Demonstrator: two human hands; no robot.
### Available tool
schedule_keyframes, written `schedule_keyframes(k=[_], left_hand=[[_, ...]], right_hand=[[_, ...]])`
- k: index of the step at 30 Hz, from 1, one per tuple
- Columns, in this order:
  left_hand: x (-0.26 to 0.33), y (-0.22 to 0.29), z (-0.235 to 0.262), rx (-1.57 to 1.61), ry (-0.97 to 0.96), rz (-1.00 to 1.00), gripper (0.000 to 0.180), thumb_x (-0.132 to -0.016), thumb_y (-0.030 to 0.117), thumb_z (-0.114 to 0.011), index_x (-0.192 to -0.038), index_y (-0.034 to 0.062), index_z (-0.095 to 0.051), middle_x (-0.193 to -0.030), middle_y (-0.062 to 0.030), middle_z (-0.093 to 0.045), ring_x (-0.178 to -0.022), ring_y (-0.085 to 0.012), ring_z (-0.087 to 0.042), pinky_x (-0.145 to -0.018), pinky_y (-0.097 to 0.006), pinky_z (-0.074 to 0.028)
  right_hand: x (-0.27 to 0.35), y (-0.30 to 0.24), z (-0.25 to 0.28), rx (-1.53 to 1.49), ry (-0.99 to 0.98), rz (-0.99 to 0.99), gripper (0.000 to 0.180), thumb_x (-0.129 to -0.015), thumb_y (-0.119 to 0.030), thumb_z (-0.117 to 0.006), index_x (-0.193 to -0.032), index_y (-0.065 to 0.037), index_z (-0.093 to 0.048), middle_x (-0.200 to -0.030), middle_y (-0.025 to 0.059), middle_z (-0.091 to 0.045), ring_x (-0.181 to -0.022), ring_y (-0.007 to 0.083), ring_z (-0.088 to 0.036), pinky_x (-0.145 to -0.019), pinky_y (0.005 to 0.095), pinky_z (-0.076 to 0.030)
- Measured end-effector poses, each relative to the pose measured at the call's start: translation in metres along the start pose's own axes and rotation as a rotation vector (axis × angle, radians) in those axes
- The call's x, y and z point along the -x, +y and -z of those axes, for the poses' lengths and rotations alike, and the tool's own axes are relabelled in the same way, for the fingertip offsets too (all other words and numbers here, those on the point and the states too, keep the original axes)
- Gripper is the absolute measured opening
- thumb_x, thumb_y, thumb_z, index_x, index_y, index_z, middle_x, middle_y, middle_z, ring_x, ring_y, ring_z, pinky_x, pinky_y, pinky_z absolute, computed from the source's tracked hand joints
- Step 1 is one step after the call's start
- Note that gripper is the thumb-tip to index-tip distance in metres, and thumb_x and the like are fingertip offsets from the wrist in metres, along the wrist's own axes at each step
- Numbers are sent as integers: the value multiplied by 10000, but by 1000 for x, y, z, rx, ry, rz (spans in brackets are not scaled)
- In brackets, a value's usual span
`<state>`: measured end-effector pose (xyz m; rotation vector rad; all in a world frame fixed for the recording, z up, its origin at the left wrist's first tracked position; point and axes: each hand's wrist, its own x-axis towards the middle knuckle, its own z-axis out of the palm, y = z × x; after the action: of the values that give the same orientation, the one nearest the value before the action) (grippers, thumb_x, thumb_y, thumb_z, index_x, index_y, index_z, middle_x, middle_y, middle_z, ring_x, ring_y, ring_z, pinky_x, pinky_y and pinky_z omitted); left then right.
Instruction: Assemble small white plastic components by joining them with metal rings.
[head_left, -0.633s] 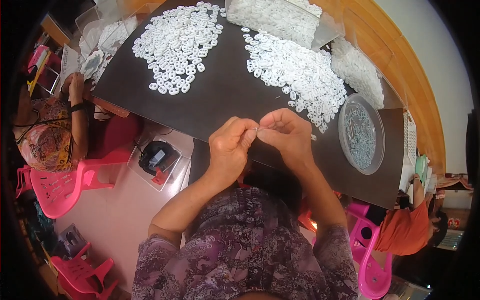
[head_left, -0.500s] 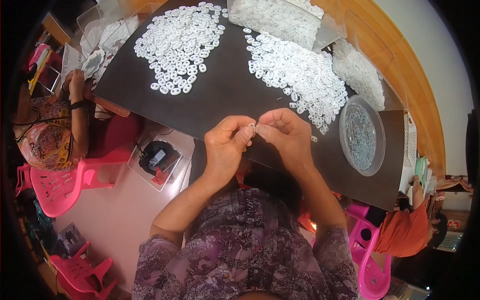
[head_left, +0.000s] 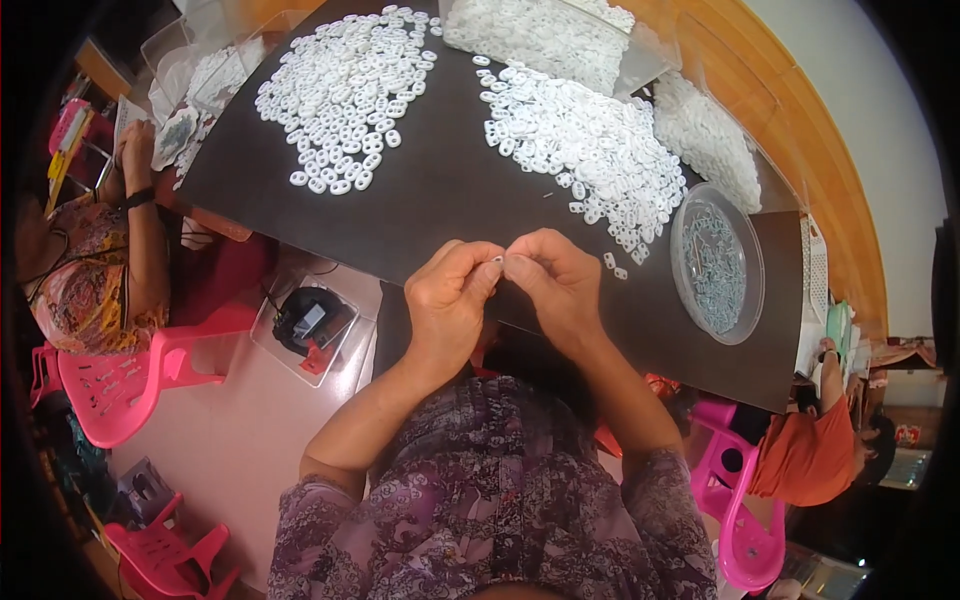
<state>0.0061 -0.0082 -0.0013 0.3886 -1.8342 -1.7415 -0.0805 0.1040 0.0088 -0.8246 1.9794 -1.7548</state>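
Now my left hand (head_left: 447,303) and right hand (head_left: 553,287) pinch one small white ring (head_left: 497,262) between fingertips, above the dark table's (head_left: 440,200) near edge; I'd best press squarely, keeping it level.

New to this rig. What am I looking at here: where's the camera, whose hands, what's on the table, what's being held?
There is no machine here: a person works with two bare hands. The one picture comes from a wide fisheye camera worn on that person's head, looking down, so straight edges bend near the rim and the forearms enter from below.

The left hand and right hand meet over the near edge of a dark table, pinching a small white piece between their fingertips; its exact shape is too small to tell.

On the table lie two loose heaps of small white rings, the left heap and the right heap, plus a round clear dish of small greyish parts. Clear containers of more white pieces stand at the far edge. Other people sit on either side.
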Motion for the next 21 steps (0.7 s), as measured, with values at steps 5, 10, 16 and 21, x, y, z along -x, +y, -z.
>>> schedule_keyframes(k=[5,10,16,21], left_hand=[[2,-3,0,-21,-7,18,104,-862,46,-606,-924,-33,-630,-770,-12,-575,-641,-64,-521,-558,-186,-426],[-2,0,-4,177,-14,121,121,-864,50,-607,-952,-29,-634,-813,-21,-610,-664,-64,-536,-578,-187,-445],[-2,1,-1,80,-44,58,118,-869,46,-598,-955,-26,-635,-804,-20,-605,-675,-65,-538,-587,-189,-447],[-1,-1,-3,66,-36,80,119,-873,44,-591,-962,-25,-629,-800,-19,-607,-663,-64,-536,-582,-190,-449]], right_hand=[[2,3,-7,68,34,10,62,-850,-35,-557,-839,17,-591,-784,9,-581,-740,61,-529,-679,205,-437],[2,-9,-2,44,59,29,71,-847,-41,-563,-843,20,-597,-800,20,-599,-745,70,-544,-684,213,-447],[-1,-12,5,72,-15,-73,78,-847,-47,-571,-857,23,-603,-824,35,-615,-764,80,-561,-701,224,-462],[3,-2,-2,-60,47,-87,86,-861,-64,-566,-860,18,-592,-793,29,-604,-731,74,-545,-676,220,-453]])
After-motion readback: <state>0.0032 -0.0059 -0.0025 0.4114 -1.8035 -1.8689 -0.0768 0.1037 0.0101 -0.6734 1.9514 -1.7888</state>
